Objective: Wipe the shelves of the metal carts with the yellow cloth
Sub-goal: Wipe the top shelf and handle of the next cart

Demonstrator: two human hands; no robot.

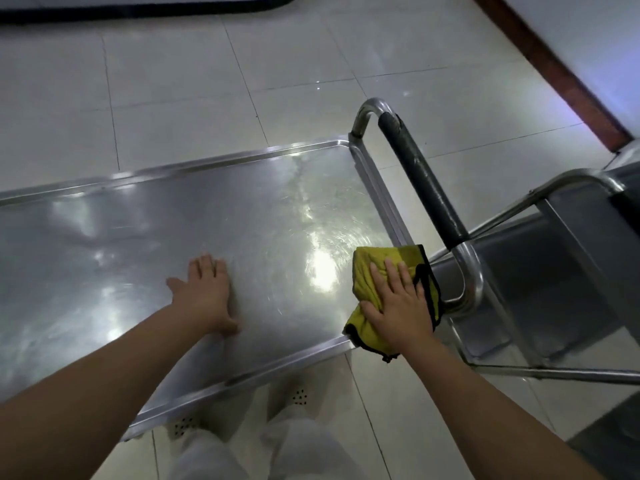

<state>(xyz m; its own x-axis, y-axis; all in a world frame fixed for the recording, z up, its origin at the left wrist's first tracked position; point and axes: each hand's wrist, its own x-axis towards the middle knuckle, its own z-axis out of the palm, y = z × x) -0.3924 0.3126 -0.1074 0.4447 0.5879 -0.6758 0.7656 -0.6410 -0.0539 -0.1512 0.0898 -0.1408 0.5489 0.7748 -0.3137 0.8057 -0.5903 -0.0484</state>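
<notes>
While our right hand point(398, 303) presses the yellow cloth point(372, 320) flat against the near right corner of the top shelf point(173, 220), our left hand point(204, 292) lies spread, palm down, on the bare steel to steady the metal cart point(221, 159). Neither hand curls round anything: the fingers of both are straight, those of the right resting on the bunched cloth, which touches the shelf's raised rim and spills a little over its near edge.

We see several ways this could go wrong. The cloth is crumpled rather than folded flat, so a hard stroke may roll it up under the palm and leave streaks; the swirl marks around the bright reflection suggest the surface shows every pass. Its overhanging, black-trimmed corner could catch on the rim or on the handle post point(467, 278) just beside it and be pulled from under the fingers, since nothing pinches it.

We judge the cart itself to be the larger risk. Standing on a smooth tiled floor point(173, 98), it may roll away under a sideways push if the left hand lifts. A second cart point(571, 216) stands close at the right, its frame near the padded handle point(422, 178), and a wide sweep could knock our knuckles against either. The lower shelves are hidden from us, so we cannot tell how much wiping remains.
</notes>
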